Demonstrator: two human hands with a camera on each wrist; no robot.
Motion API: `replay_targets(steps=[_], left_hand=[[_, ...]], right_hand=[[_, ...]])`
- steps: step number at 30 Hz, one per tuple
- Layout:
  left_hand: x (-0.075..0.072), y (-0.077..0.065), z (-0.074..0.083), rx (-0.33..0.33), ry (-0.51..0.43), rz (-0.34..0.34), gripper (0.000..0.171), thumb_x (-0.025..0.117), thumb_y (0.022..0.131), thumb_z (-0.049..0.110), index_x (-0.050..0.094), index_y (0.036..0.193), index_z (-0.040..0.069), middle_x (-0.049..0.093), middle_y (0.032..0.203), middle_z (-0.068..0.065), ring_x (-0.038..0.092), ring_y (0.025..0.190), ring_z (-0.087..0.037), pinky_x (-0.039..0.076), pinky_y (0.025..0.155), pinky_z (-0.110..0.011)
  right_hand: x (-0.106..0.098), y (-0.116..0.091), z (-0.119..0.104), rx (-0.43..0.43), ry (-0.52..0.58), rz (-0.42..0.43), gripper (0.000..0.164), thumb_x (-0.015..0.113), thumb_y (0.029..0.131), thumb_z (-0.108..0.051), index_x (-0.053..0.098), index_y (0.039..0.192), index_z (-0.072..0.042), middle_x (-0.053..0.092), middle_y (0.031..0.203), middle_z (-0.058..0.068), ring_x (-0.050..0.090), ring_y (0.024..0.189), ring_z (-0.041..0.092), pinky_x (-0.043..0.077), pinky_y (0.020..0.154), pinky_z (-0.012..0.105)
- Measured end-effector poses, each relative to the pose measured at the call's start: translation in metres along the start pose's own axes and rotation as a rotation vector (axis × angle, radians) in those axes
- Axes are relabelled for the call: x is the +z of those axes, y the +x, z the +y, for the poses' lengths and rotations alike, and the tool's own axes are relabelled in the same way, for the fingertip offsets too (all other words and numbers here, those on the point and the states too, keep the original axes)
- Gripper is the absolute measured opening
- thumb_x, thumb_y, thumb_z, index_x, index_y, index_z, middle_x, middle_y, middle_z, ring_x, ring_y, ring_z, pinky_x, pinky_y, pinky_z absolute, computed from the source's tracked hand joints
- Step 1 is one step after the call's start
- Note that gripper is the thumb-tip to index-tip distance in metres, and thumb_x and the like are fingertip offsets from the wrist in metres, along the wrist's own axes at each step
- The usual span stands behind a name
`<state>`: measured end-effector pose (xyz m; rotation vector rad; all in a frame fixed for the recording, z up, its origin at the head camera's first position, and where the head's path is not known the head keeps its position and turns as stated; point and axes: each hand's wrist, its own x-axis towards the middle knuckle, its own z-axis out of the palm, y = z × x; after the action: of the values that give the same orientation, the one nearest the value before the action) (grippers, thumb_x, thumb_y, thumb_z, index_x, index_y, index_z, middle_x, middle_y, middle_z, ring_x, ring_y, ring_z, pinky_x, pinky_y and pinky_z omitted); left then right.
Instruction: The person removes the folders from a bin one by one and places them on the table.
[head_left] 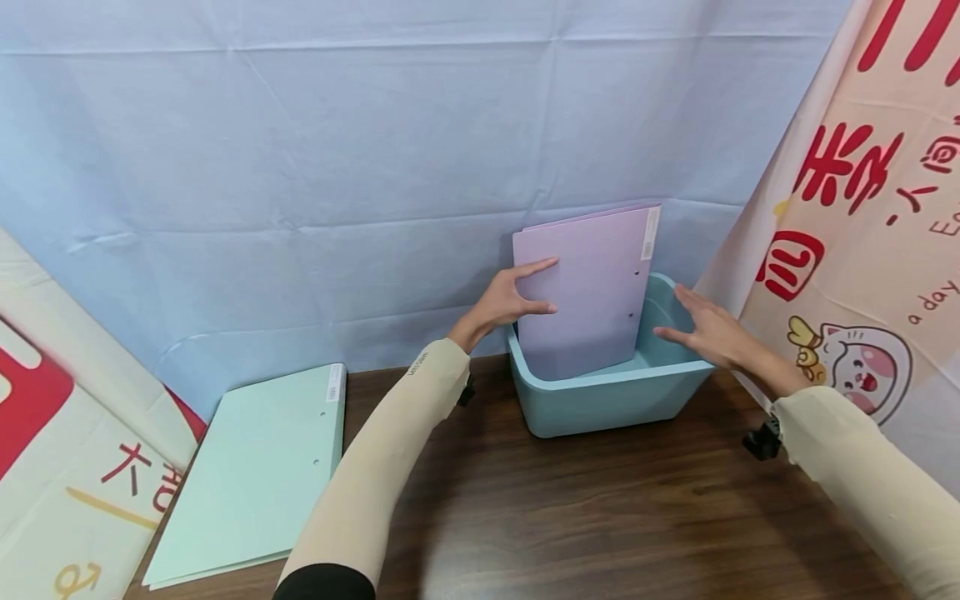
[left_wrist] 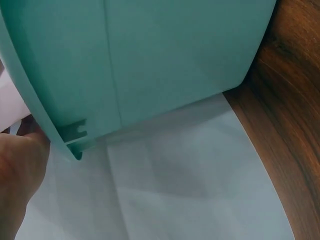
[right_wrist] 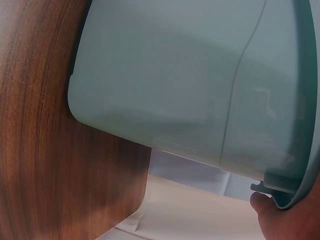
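A purple file folder point(head_left: 581, 292) stands upright, leaning slightly, in the left part of a blue-green plastic bin point(head_left: 607, 408). My left hand point(head_left: 504, 298) is at the folder's left edge, with thumb and index finger spread apart in front of its cover; the other fingers are hidden. Over the bin's right end is my right hand point(head_left: 708, 329), thumb and fingers spread apart. The right wrist view has part of that hand right at the rim by the bin's outer wall point(right_wrist: 165, 75). The left wrist view shows the bin's other end wall point(left_wrist: 165, 55).
A mint-green folder point(head_left: 255, 467) lies flat on the left of the dark wooden table point(head_left: 600, 517). Pale blue cloth point(head_left: 337, 150) hangs close behind the bin. Printed cloths with red characters border the left side point(head_left: 97, 467) and the right side point(head_left: 885, 275).
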<state>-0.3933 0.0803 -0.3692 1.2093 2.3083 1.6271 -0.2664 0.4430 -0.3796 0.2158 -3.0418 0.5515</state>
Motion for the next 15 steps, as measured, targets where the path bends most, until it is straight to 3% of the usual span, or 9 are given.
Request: replay_targets(steps=[6,15], left_hand=[[0.005,0.002,-0.001,0.042,0.045,0.051,0.077,0.091,0.082,0.001,0.062,0.151,0.018,0.059,0.155,0.001,0.046,0.149,-0.013,0.042,0.119,-0.03],[0.013,0.001,-0.006,0.038,0.096,0.118,0.077,0.091,0.081,-0.002,0.064,0.149,0.023,0.061,0.153,0.004,0.049,0.147,-0.01,0.047,0.114,-0.029]], right_hand=[[-0.001,0.0,-0.001,0.004,0.0,-0.007,0.105,0.062,0.103,-0.054,0.004,0.167,0.006,0.01,0.17,0.036,0.014,0.154,0.059,0.017,0.119,0.078],[-0.001,-0.001,-0.001,0.007,0.008,-0.009,0.105,0.062,0.103,-0.054,0.004,0.166,0.007,0.009,0.17,0.037,0.014,0.154,0.06,0.018,0.118,0.079]])
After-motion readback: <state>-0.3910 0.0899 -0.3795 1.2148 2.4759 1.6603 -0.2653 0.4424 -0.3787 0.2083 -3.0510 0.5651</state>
